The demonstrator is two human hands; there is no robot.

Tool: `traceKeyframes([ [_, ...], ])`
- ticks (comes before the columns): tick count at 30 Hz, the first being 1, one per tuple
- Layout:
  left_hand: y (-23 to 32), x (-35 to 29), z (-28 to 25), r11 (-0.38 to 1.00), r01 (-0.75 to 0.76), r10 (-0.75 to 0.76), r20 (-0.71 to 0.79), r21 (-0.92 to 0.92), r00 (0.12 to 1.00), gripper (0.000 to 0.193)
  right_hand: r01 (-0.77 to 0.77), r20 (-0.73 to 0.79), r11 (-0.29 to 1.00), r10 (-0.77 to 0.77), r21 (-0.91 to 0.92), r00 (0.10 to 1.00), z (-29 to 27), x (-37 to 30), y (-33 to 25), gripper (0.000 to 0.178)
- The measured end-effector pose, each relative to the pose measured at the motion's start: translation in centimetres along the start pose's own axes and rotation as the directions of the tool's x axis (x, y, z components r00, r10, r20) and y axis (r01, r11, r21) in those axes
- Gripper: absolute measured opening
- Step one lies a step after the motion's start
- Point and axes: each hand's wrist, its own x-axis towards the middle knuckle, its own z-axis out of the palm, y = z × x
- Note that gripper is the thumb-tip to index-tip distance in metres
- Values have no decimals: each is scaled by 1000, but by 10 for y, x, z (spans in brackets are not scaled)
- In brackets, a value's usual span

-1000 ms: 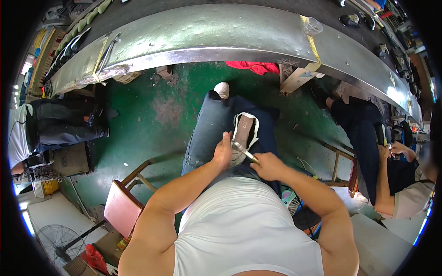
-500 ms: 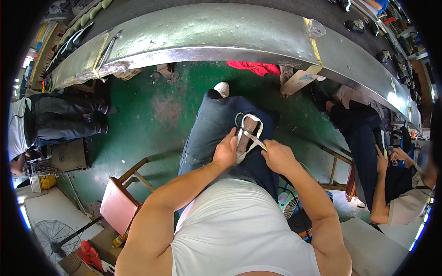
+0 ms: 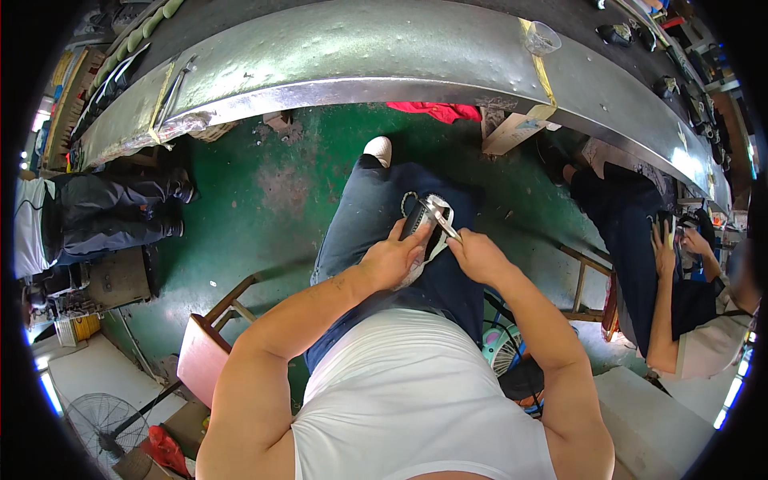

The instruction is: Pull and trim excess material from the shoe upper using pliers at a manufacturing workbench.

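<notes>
A shoe upper [image 3: 414,217], dark with a white edge band, lies across my thighs between my hands. My left hand [image 3: 392,260] is closed around its near left side, with fingers reaching over the top. In my right hand [image 3: 476,252] is a slim metal hand tool [image 3: 443,223]. Its tip rests at the far end of the upper, beside the white band; I cannot make out the tip's exact shape. The fingers of my right hand are wrapped around the near end of the tool. The upper's inside is partly hidden by my left fingers.
A long metal-edged bench [image 3: 320,60] runs across the far side, with a clear plastic cup [image 3: 542,38] on it. Two other people sit at left and right. A pink-seated chair [image 3: 204,360], a standing fan [image 3: 100,412] and a small green fan [image 3: 500,350] stand close by.
My left hand has moved farther up over the upper, and the upper has turned so its dark side shows. The tool's tip has shifted toward the upper's far end.
</notes>
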Motion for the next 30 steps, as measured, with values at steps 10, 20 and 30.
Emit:
traceKeyframes([
  [10, -15, -28, 21, 844, 219, -272, -38, -489, 962, 63, 18, 138, 983, -43, 184, 990, -1, -28, -25, 41],
  [20, -35, -31, 21, 810, 184, -164, 87, -557, 983, 74, -25, 276, 970, -43, 240, 960, -1, -40, -33, 42],
  [30, -37, -29, 23, 744, 139, -46, 157, -654, 987, 97, 233, -36, 959, -231, 159, 972, 15, -58, -38, 36],
])
